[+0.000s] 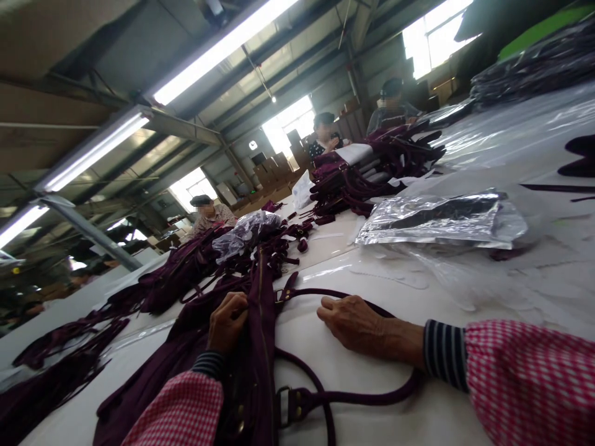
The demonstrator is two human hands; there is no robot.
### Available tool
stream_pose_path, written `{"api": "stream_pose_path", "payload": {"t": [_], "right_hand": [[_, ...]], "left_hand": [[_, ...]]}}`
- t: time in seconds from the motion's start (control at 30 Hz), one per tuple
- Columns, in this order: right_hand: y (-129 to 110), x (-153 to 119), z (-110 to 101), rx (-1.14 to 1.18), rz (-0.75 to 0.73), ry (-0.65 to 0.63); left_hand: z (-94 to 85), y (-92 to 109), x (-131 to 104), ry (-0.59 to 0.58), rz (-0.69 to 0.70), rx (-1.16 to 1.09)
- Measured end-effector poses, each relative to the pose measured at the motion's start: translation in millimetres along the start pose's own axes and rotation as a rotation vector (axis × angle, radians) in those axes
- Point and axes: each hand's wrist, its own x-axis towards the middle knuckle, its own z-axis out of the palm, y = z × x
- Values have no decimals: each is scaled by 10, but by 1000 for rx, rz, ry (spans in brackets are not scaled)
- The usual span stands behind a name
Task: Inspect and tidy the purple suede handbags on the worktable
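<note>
A dark purple handbag with a long zipper lies on the white table in front of me. My left hand is closed on the bag's fabric, just beside the zipper. The bag's rope-like handle loops out to the right, joined to it by metal rings and studded tabs. Inside that loop, above the table, my right hand has its fingers curled together. What they hold, if anything, is hidden. My right forearm crosses over part of the handle.
More purple bags and loose straps lie at the left and far side. A bag stack stands further back. Clear plastic packaging covers the right side of the table. Several people sit or stand beyond it.
</note>
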Motion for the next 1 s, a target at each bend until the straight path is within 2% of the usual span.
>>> {"api": "stream_pose_path", "payload": {"t": [0.1,0.27,0.37,0.47,0.57,0.63,0.77,0.83,1.0], "right_hand": [[-15,-2,-17,-6,3,-16],[24,11,-27,-23,35,-59],[-14,33,-71,111,83,-61],[-262,41,-158,408,104,-75],[-657,3,-259,712,99,-235],[-861,-38,-323,824,119,-288],[-983,-130,-402,826,202,-185],[-1023,-200,-412,815,215,-190],[-1394,-472,-469,893,164,-481]], "left_hand": [[65,-2,-71,40,-24,-28],[101,25,-54,45,-43,-45],[127,10,-71,54,-57,-29],[145,25,-89,53,-71,-5],[139,70,-95,41,-86,20],[131,96,-97,31,-96,40],[130,126,-106,7,-107,81],[133,137,-108,-9,-109,97],[136,176,-109,-47,-142,136]]}}
